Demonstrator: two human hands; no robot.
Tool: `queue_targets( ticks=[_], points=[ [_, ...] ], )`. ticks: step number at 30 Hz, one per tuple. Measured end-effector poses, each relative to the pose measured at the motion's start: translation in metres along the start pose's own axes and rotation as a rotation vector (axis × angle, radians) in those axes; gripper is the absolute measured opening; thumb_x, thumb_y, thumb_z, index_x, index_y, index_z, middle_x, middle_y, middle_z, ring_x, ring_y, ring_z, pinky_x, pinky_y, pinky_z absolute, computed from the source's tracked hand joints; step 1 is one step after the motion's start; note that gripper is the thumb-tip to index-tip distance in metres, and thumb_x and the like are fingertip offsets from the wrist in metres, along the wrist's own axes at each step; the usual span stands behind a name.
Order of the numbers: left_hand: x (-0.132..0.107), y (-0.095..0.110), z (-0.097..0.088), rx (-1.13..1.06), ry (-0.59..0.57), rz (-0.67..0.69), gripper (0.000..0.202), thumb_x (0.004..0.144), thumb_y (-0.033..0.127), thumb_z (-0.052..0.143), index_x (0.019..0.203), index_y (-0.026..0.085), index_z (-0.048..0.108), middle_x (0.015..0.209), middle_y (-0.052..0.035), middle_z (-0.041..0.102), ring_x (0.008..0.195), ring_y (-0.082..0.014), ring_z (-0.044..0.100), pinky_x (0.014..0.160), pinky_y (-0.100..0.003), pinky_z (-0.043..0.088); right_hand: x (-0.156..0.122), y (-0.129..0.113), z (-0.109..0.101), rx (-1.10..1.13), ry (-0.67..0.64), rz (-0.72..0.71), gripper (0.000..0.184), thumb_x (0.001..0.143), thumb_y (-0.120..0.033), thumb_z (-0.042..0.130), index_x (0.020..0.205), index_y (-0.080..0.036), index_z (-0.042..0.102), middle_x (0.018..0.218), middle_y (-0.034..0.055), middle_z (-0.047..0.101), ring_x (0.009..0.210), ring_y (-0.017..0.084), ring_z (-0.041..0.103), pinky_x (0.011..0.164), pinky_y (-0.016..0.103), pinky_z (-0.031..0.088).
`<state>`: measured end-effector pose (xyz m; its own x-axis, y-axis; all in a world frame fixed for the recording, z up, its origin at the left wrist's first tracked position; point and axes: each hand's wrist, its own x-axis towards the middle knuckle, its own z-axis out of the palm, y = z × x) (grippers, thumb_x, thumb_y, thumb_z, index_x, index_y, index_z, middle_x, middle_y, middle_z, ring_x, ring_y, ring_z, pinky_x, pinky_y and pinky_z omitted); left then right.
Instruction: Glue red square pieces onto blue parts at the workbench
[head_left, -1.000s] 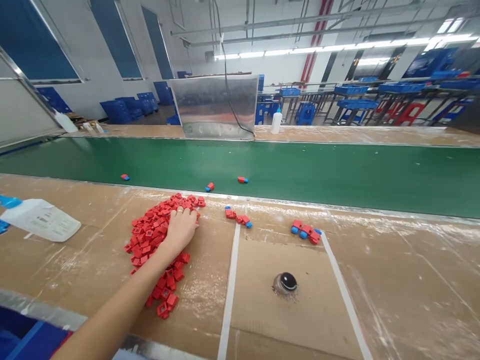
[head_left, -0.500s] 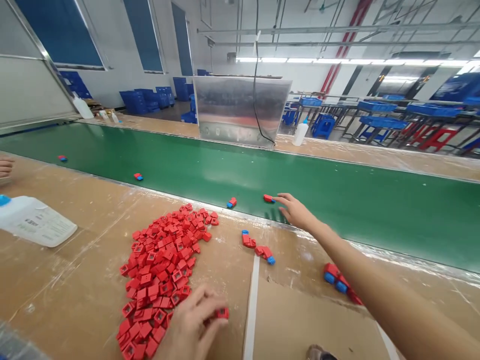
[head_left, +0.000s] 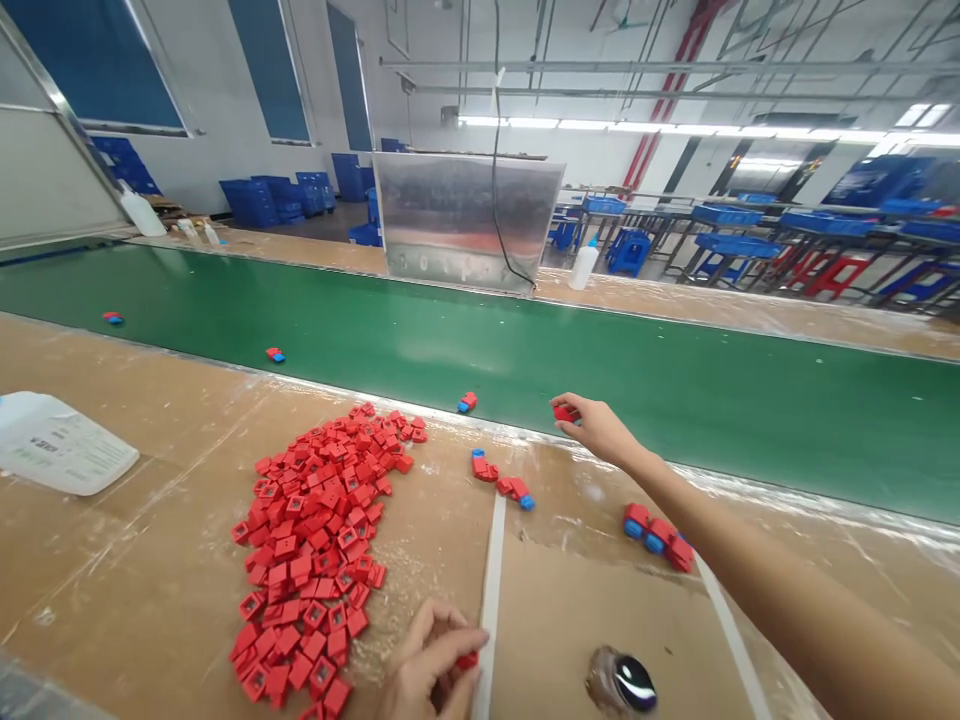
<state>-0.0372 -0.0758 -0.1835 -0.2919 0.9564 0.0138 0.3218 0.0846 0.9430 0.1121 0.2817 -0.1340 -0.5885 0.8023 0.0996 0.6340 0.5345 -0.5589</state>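
Note:
My left hand (head_left: 435, 665), low in the view, is closed with a small red plastic block (head_left: 467, 660) between thumb and fingers. Over the near edge of the green belt, my right hand (head_left: 600, 432) pinches a red plastic piece (head_left: 562, 413); fingers hide part of it. A big heap of red blocks (head_left: 315, 540), many with square openings, lies left of my left hand. Two red-and-blue pieces (head_left: 514, 488) lie end to end on the table between my hands. Several more red-and-blue pieces (head_left: 654, 535) sit in a row beside my right forearm.
On the green conveyor belt (head_left: 712, 400) lie more red-and-blue pieces (head_left: 467, 402). A cardboard sheet (head_left: 555, 610) edged with pale tape carries a small container with dark, shiny contents (head_left: 634, 682). A white jug (head_left: 67, 445) lies at left; a squeeze bottle (head_left: 584, 265) stands beyond the belt.
My right hand has closed on the red piece that lay on the belt and lifted it. My left hand has moved right and down with its red block, away from the heap.

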Motion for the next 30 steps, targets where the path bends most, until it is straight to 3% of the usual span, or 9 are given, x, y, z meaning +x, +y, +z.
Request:
queue_targets(
  ticks=[3,6,9,13,16,21,24,30],
  points=[
    [0.001,0.017,0.008,0.046,-0.057,0.044,0.025,0.089,0.027,0.054,0.108,0.028,0.070,0.100,-0.0076,0.067,0.085,-0.0190,0.065,0.075,-0.027,0.053,-0.073,-0.006,-0.025,0.126,0.025,0.018,0.030,0.091,-0.023,0.050,0.121,-0.016,0.053,0.106,0.0103,0.068,0.092,0.018,0.066,0.082,0.033,0.054],
    [0.000,0.026,0.017,-0.095,-0.073,-0.069,0.030,0.087,0.028,0.059,0.117,0.026,0.062,0.111,-0.0085,0.070,0.101,-0.0218,0.066,0.091,-0.033,0.054,-0.147,-0.014,-0.044,0.295,-0.003,0.034,0.031,0.096,-0.031,0.043,0.121,-0.015,0.050,0.110,0.0126,0.067,0.092,0.017,0.067,0.079,0.033,0.056],
    [-0.004,0.032,0.024,-0.248,-0.144,-0.188,0.028,0.084,0.030,0.064,0.110,0.021,0.062,0.111,-0.0098,0.070,0.103,-0.0223,0.066,0.095,-0.035,0.053,-0.208,-0.021,-0.053,0.443,-0.035,0.038,0.034,0.095,-0.040,0.047,0.119,-0.018,0.055,0.108,0.0114,0.065,0.091,0.018,0.065,0.081,0.036,0.056],
    [-0.009,0.040,0.028,-0.219,-0.144,-0.130,0.032,0.086,0.034,0.062,0.113,0.019,0.067,0.119,-0.0106,0.064,0.106,-0.0221,0.062,0.095,-0.034,0.049,-0.261,-0.027,-0.052,0.411,-0.087,0.039,0.033,0.097,-0.041,0.045,0.124,-0.024,0.056,0.112,0.0096,0.059,0.097,0.018,0.062,0.084,0.036,0.056],
    [-0.014,0.042,0.032,-0.213,-0.092,-0.084,0.034,0.089,0.036,0.058,0.119,0.022,0.067,0.128,-0.0092,0.056,0.104,-0.0189,0.058,0.088,-0.029,0.048,-0.282,-0.029,-0.046,0.323,-0.099,0.026,0.031,0.099,-0.039,0.042,0.125,-0.027,0.056,0.116,0.0086,0.057,0.102,0.018,0.061,0.085,0.036,0.055],
    [-0.023,0.040,0.046,-0.436,-0.133,-0.180,0.041,0.086,0.039,0.063,0.124,0.023,0.063,0.107,-0.0070,0.064,0.086,-0.0149,0.058,0.075,-0.026,0.049,-0.293,-0.029,-0.032,0.115,0.029,-0.026,0.029,0.098,-0.034,0.047,0.125,-0.026,0.053,0.111,0.0057,0.064,0.094,0.018,0.063,0.084,0.039,0.054],
    [-0.027,0.038,0.054,-0.590,-0.147,-0.297,0.043,0.080,0.040,0.071,0.117,0.019,0.066,0.093,-0.0054,0.068,0.070,-0.0118,0.057,0.064,-0.024,0.049,-0.293,-0.031,-0.028,0.052,0.084,-0.072,0.021,0.098,-0.032,0.051,0.117,-0.024,0.056,0.107,0.0044,0.066,0.088,0.017,0.064,0.079,0.034,0.054],
    [-0.030,0.030,0.057,-0.711,-0.168,-0.347,0.042,0.072,0.031,0.081,0.111,0.020,0.069,0.092,-0.0013,0.068,0.077,-0.0104,0.063,0.076,-0.022,0.051,-0.288,-0.039,-0.022,-0.057,0.132,-0.185,0.019,0.097,-0.026,0.052,0.115,-0.022,0.056,0.104,0.0046,0.065,0.091,0.016,0.065,0.076,0.029,0.053]
  ],
)
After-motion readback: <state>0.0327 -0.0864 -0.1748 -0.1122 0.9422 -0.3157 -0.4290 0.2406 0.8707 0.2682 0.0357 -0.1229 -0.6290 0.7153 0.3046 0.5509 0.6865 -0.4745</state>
